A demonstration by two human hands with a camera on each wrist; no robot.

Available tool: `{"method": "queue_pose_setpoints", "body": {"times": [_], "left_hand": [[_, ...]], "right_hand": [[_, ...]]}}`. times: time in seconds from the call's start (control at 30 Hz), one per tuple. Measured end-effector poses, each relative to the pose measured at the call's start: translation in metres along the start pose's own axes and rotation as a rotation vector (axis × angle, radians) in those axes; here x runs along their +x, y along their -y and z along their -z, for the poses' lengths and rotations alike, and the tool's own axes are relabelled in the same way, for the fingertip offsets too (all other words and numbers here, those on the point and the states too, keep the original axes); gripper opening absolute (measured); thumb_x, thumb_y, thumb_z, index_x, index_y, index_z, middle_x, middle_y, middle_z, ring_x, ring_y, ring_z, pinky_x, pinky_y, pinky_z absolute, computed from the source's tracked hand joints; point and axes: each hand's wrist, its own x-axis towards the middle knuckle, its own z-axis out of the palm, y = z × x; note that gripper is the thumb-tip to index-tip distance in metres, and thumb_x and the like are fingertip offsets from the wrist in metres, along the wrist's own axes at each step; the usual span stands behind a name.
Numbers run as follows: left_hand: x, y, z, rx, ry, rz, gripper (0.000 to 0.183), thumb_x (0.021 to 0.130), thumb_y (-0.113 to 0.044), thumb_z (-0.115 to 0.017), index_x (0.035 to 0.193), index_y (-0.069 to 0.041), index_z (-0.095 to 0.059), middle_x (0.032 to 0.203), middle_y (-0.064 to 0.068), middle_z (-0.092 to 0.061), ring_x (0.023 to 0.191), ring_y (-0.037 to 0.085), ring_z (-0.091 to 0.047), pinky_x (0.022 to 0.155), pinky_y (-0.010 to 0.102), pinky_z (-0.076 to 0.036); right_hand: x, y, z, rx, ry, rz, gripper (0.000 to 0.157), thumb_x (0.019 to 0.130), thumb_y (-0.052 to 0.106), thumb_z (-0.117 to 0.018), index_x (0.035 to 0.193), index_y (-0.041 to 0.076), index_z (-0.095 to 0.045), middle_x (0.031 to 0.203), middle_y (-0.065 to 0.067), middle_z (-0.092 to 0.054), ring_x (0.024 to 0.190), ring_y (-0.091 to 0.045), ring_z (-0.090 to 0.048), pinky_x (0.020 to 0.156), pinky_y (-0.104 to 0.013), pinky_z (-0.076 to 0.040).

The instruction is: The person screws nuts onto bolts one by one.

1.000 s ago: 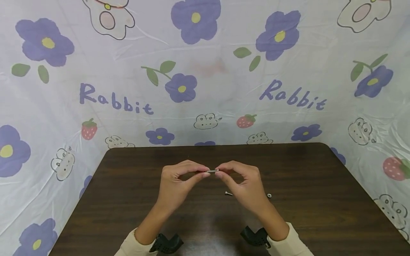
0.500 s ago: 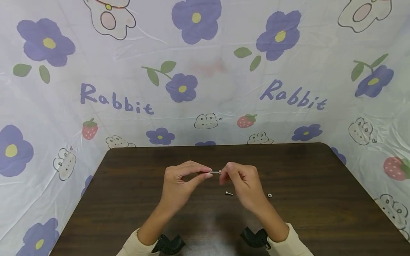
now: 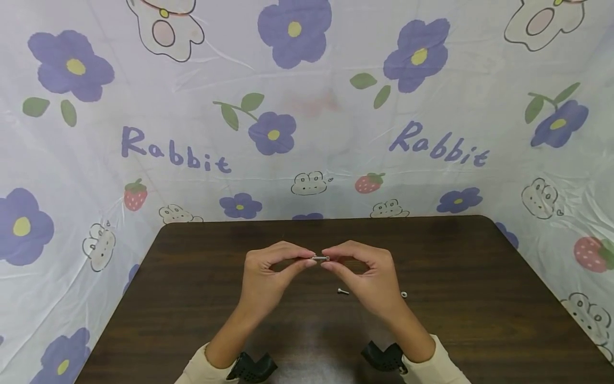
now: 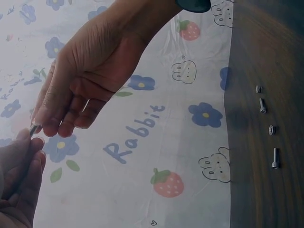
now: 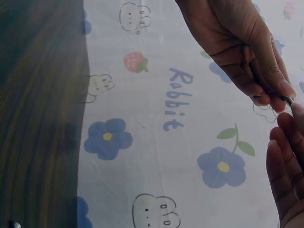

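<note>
In the head view a small silver screw (image 3: 320, 258) lies level above the table, between both hands. My left hand (image 3: 266, 274) pinches its left end between thumb and index finger; the fingertips cover that end. At the screw's head, on the right, the thumb and index finger of my right hand (image 3: 374, 274) close in from below and above. The left wrist view shows the right hand (image 4: 95, 76) coming from the top and the left hand (image 4: 19, 175) at the lower left, with a short dark bit of the screw (image 4: 34, 127) between their fingertips.
On the brown table (image 3: 192, 298) lie a loose screw (image 3: 342, 291) and a small ring-shaped nut (image 3: 404, 294). The left wrist view also shows a second screw (image 4: 263, 105) and a second nut (image 4: 272, 129) in the same row. A printed curtain (image 3: 312, 149) hangs behind the table.
The right thumb and fingers rolled off the screw's head half a second ago, with the fingers curled down, and are now back around the head. The left hand keeps its pinch, nearly still.
</note>
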Motion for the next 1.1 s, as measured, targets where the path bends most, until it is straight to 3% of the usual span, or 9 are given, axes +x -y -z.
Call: {"method": "queue_pose_setpoints", "body": {"times": [0.13,0.33,0.53,0.67,0.77,0.87,0.9,1.0,1.1], "left_hand": [[0.0,-0.002,0.0,-0.005,0.003,0.001,0.015,0.082,0.003,-0.081,0.094,-0.006,-0.081,0.088,0.004,-0.077,0.081,0.017,-0.071,0.071,0.028,-0.06],[-0.001,-0.003,-0.002,-0.033,0.014,-0.013,0.017,0.08,0.006,-0.081,0.093,-0.005,-0.08,0.087,0.005,-0.077,0.08,0.017,-0.072,0.072,0.029,-0.06],[-0.001,-0.003,-0.004,-0.037,0.028,-0.02,0.016,0.08,0.006,-0.081,0.093,-0.005,-0.08,0.086,0.005,-0.076,0.08,0.017,-0.072,0.074,0.029,-0.06],[-0.001,-0.003,-0.005,-0.032,0.024,-0.019,0.016,0.081,0.005,-0.081,0.093,-0.005,-0.08,0.086,0.005,-0.076,0.08,0.017,-0.071,0.074,0.029,-0.059],[0.0,-0.003,-0.004,-0.03,0.011,-0.014,0.016,0.08,0.005,-0.082,0.093,-0.004,-0.08,0.086,0.005,-0.076,0.079,0.017,-0.071,0.072,0.028,-0.059],[0.001,-0.002,-0.001,-0.024,-0.004,-0.002,0.016,0.081,0.005,-0.081,0.093,-0.005,-0.08,0.086,0.006,-0.077,0.078,0.016,-0.071,0.069,0.026,-0.058],[0.001,-0.002,-0.001,-0.023,-0.006,0.002,0.016,0.081,0.005,-0.081,0.093,-0.005,-0.08,0.087,0.006,-0.077,0.078,0.016,-0.071,0.069,0.026,-0.058],[0.001,-0.002,0.001,-0.017,-0.006,0.009,0.016,0.081,0.005,-0.08,0.094,-0.005,-0.08,0.087,0.005,-0.077,0.078,0.016,-0.071,0.068,0.025,-0.058],[0.0,-0.002,0.001,-0.015,-0.001,0.015,0.015,0.082,0.005,-0.08,0.094,-0.004,-0.08,0.088,0.005,-0.077,0.079,0.016,-0.071,0.069,0.026,-0.059]], "right_hand": [[0.0,0.001,-0.001,-0.019,-0.006,-0.031,0.027,0.08,-0.014,-0.078,0.101,0.004,-0.078,0.091,-0.008,-0.076,0.081,-0.017,-0.072,0.072,-0.028,-0.06],[-0.002,0.004,-0.001,-0.052,0.021,-0.138,0.015,0.091,-0.001,-0.074,0.089,0.014,-0.076,0.08,0.0,-0.074,0.073,-0.015,-0.07,0.066,-0.028,-0.059],[-0.002,0.006,-0.002,-0.086,0.045,-0.226,0.035,0.101,0.007,-0.063,0.069,0.019,-0.069,0.063,0.008,-0.065,0.05,-0.01,-0.045,0.042,-0.025,-0.035],[-0.002,0.006,-0.002,-0.097,0.052,-0.25,0.041,0.104,0.011,-0.059,0.065,0.021,-0.067,0.058,0.007,-0.062,0.045,-0.01,-0.035,0.039,-0.025,-0.028],[-0.001,0.005,0.0,-0.07,0.041,-0.257,0.035,0.104,0.009,-0.059,0.071,0.017,-0.067,0.061,0.003,-0.063,0.049,-0.011,-0.046,0.045,-0.024,-0.04],[0.0,0.004,0.004,-0.026,0.024,-0.241,0.012,0.099,0.003,-0.065,0.093,0.011,-0.071,0.074,-0.001,-0.07,0.062,-0.015,-0.062,0.06,-0.026,-0.055],[0.0,0.005,0.006,-0.019,0.019,-0.23,0.011,0.096,0.0,-0.069,0.101,0.01,-0.072,0.079,-0.003,-0.072,0.067,-0.016,-0.065,0.064,-0.027,-0.057],[0.001,0.006,0.009,-0.027,0.035,-0.194,0.036,0.087,-0.003,-0.077,0.12,0.009,-0.07,0.092,-0.003,-0.075,0.078,-0.018,-0.071,0.071,-0.03,-0.06],[0.002,0.007,0.01,-0.051,0.056,-0.18,0.04,0.084,-0.001,-0.081,0.122,0.011,-0.072,0.096,-0.001,-0.075,0.083,-0.017,-0.072,0.073,-0.031,-0.06]]}}
